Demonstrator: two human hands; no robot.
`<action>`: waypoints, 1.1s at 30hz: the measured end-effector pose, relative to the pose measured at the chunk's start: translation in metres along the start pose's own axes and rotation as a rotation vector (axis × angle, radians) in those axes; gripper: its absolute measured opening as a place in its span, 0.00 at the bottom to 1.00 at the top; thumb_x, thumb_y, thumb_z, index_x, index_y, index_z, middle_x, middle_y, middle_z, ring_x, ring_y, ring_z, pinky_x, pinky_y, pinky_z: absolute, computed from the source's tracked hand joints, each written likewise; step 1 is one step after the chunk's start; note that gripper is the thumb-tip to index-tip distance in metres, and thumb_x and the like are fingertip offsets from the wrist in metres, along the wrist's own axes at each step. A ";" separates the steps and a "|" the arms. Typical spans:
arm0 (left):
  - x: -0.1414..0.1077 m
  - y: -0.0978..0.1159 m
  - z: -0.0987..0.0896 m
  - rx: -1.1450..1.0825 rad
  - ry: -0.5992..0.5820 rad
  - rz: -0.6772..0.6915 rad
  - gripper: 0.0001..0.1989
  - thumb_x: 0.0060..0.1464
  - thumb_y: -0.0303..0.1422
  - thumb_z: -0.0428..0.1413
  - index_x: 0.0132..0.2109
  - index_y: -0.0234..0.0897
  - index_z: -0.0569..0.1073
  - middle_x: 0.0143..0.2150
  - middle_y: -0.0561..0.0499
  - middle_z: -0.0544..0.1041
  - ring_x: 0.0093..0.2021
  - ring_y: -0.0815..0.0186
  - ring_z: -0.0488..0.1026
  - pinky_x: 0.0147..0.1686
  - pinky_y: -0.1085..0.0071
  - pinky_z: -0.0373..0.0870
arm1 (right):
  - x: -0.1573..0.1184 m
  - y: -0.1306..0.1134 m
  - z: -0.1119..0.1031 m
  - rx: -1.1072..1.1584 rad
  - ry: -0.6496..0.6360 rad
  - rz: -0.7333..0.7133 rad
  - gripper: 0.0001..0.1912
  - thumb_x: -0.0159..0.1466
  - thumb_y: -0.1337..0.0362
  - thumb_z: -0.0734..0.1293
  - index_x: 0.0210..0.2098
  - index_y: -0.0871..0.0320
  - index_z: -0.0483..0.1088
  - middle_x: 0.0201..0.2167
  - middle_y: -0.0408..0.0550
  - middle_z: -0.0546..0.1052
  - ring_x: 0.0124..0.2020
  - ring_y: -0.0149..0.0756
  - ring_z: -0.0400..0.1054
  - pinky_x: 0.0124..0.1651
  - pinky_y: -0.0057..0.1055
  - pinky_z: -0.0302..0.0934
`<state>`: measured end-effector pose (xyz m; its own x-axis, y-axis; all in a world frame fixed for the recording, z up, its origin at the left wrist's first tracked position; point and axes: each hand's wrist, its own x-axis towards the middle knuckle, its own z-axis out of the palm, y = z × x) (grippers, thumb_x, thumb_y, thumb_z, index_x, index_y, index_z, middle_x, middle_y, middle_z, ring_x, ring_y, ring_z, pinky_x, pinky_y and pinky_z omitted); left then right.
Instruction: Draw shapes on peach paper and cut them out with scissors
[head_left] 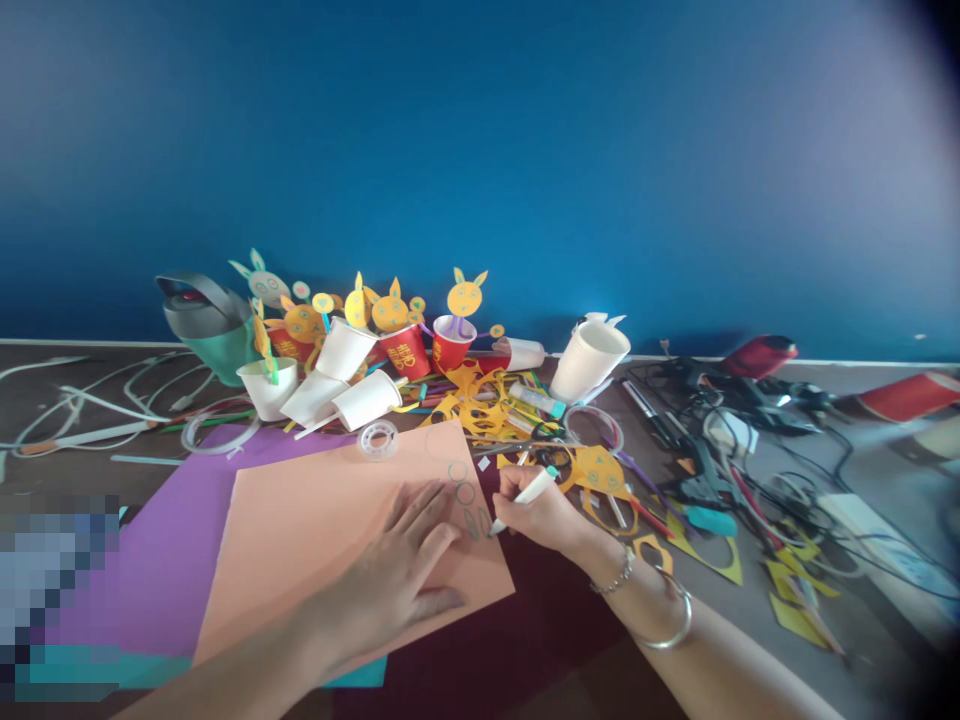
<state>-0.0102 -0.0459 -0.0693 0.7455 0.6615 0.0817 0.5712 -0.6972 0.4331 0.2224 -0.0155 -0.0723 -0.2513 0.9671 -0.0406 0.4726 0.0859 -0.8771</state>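
Note:
My left hand (412,555) lies flat on a peach sheet of paper (300,530), its fingers stretched out. In my right hand (536,510) is a white marker (536,486) with a green end, its tip down at the sheet's right edge. Green outlines of small circles and ear-like ovals (472,520) run along that edge, between the hands. A clear tape roll (377,438) rests on the sheet's far edge. Beneath the peach sheet lie purple paper (150,560), teal paper (360,672) and dark maroon paper (540,640).
Along the blue wall stand paper cups (345,348), some with orange animal cut-outs (465,298), and a grey-green container (206,325). Orange paper scraps (480,400) pile up behind my right hand. Dark cables and a glue gun (757,358) lie at right, white cables (82,400) at left.

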 end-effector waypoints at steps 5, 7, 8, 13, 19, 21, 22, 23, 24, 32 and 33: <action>0.001 0.001 -0.003 -0.025 -0.010 -0.012 0.21 0.55 0.47 0.54 0.51 0.41 0.66 0.67 0.39 0.53 0.67 0.51 0.47 0.61 0.44 0.49 | 0.000 0.001 0.002 0.036 0.017 0.010 0.12 0.53 0.67 0.62 0.18 0.55 0.53 0.13 0.38 0.65 0.15 0.26 0.58 0.18 0.22 0.47; 0.001 0.002 -0.003 -0.014 -0.020 -0.015 0.21 0.55 0.47 0.54 0.51 0.40 0.66 0.67 0.38 0.53 0.67 0.51 0.47 0.61 0.44 0.49 | 0.001 0.002 0.003 0.027 0.039 0.006 0.13 0.53 0.67 0.62 0.17 0.55 0.53 0.13 0.38 0.64 0.16 0.26 0.57 0.18 0.23 0.46; 0.001 0.002 -0.003 -0.008 -0.017 -0.011 0.21 0.55 0.47 0.53 0.51 0.40 0.66 0.67 0.38 0.52 0.67 0.51 0.46 0.61 0.44 0.49 | 0.001 0.002 0.003 0.020 0.054 0.002 0.13 0.53 0.67 0.62 0.17 0.55 0.52 0.13 0.38 0.64 0.16 0.26 0.56 0.18 0.23 0.46; 0.000 0.001 -0.002 -0.004 0.000 0.000 0.20 0.55 0.46 0.54 0.50 0.40 0.65 0.67 0.38 0.52 0.67 0.52 0.46 0.61 0.44 0.49 | 0.002 0.002 0.004 0.019 0.118 -0.008 0.13 0.53 0.67 0.62 0.17 0.55 0.52 0.13 0.38 0.63 0.17 0.27 0.54 0.19 0.24 0.47; 0.000 0.001 -0.001 0.006 -0.004 -0.003 0.20 0.55 0.46 0.54 0.49 0.39 0.65 0.68 0.38 0.52 0.67 0.51 0.46 0.61 0.44 0.48 | 0.002 0.000 0.003 -0.009 0.137 -0.013 0.13 0.53 0.66 0.61 0.16 0.55 0.52 0.13 0.39 0.62 0.17 0.27 0.55 0.20 0.24 0.47; 0.000 0.001 -0.001 0.010 -0.006 -0.002 0.19 0.55 0.46 0.54 0.49 0.39 0.65 0.67 0.37 0.53 0.67 0.51 0.46 0.61 0.44 0.49 | 0.003 0.001 0.003 -0.013 0.144 -0.020 0.13 0.52 0.66 0.61 0.16 0.55 0.52 0.13 0.38 0.61 0.17 0.27 0.54 0.19 0.24 0.46; 0.001 0.001 -0.001 0.013 -0.011 -0.004 0.20 0.55 0.46 0.54 0.49 0.39 0.65 0.67 0.37 0.53 0.67 0.51 0.46 0.61 0.43 0.49 | 0.003 0.001 0.003 -0.013 0.145 -0.025 0.13 0.51 0.67 0.61 0.16 0.55 0.51 0.13 0.38 0.61 0.17 0.27 0.53 0.19 0.24 0.45; 0.001 0.001 -0.002 0.016 -0.018 -0.008 0.20 0.56 0.46 0.53 0.49 0.39 0.65 0.67 0.37 0.52 0.67 0.51 0.46 0.61 0.43 0.49 | 0.003 0.002 0.003 -0.011 0.142 -0.028 0.13 0.51 0.67 0.61 0.16 0.55 0.51 0.13 0.38 0.60 0.17 0.27 0.52 0.19 0.24 0.45; 0.001 0.001 -0.002 0.019 -0.026 -0.010 0.20 0.56 0.47 0.53 0.49 0.39 0.65 0.67 0.36 0.52 0.67 0.51 0.46 0.60 0.43 0.49 | 0.004 0.002 0.003 -0.007 0.136 -0.032 0.13 0.51 0.67 0.61 0.16 0.55 0.50 0.13 0.38 0.60 0.17 0.26 0.52 0.19 0.24 0.44; 0.001 0.002 -0.003 0.032 -0.045 -0.012 0.21 0.56 0.48 0.52 0.51 0.39 0.65 0.68 0.37 0.52 0.68 0.51 0.45 0.61 0.43 0.48 | 0.002 0.001 0.002 0.027 0.091 -0.028 0.12 0.49 0.68 0.60 0.16 0.55 0.50 0.13 0.37 0.58 0.17 0.26 0.50 0.19 0.24 0.43; 0.001 0.002 -0.002 0.030 -0.045 -0.012 0.21 0.56 0.48 0.52 0.51 0.39 0.65 0.67 0.38 0.52 0.67 0.51 0.46 0.61 0.43 0.48 | 0.001 0.002 0.002 0.029 0.087 -0.028 0.12 0.49 0.68 0.60 0.16 0.55 0.50 0.13 0.37 0.58 0.17 0.26 0.50 0.19 0.24 0.43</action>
<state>-0.0093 -0.0462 -0.0663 0.7526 0.6575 0.0356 0.5899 -0.6973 0.4071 0.2214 -0.0143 -0.0745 -0.1892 0.9816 0.0246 0.4417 0.1074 -0.8907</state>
